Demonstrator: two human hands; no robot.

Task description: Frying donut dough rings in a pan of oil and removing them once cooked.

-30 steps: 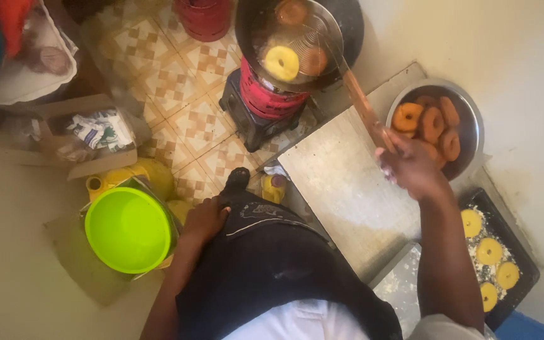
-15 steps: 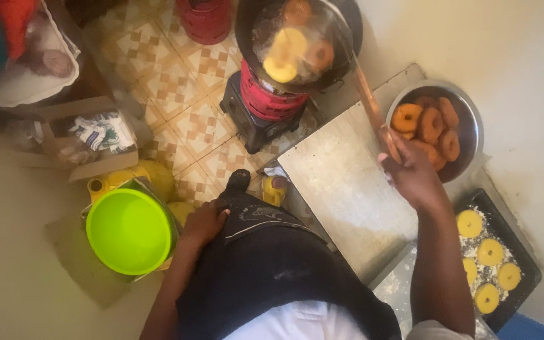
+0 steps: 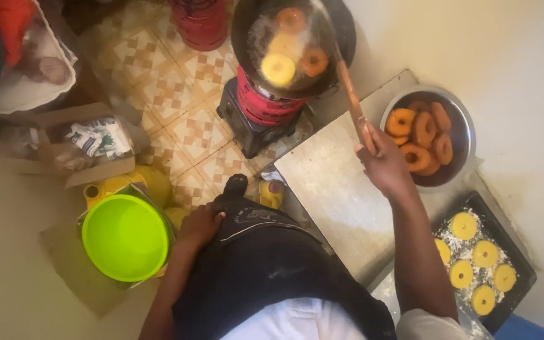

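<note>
My right hand (image 3: 382, 165) grips the wooden handle of a long utensil (image 3: 352, 101) that reaches up into a black frying pan (image 3: 247, 50) on a red stove (image 3: 256, 104). Three ring doughnuts float in the pan: a pale yellow one (image 3: 278, 68) and two browner ones (image 3: 314, 61). My left hand (image 3: 198, 225) rests on my dark-trousered knee, holding nothing that I can see. A metal bowl (image 3: 459, 129) of fried brown doughnuts sits just right of my right hand.
A dark tray (image 3: 519, 272) with several raw floured doughnuts lies at lower right. A grey board (image 3: 328, 189) lies under my right arm. A lime green bowl (image 3: 125, 237) over a yellow container, a cardboard box (image 3: 89, 141), and a red cylinder (image 3: 199, 22) stand on the tiled floor.
The view has shifted slightly. The doughnuts in the pan have moved about and my right hand with the utensil has edged towards the pan. My left hand stays on the knee.
</note>
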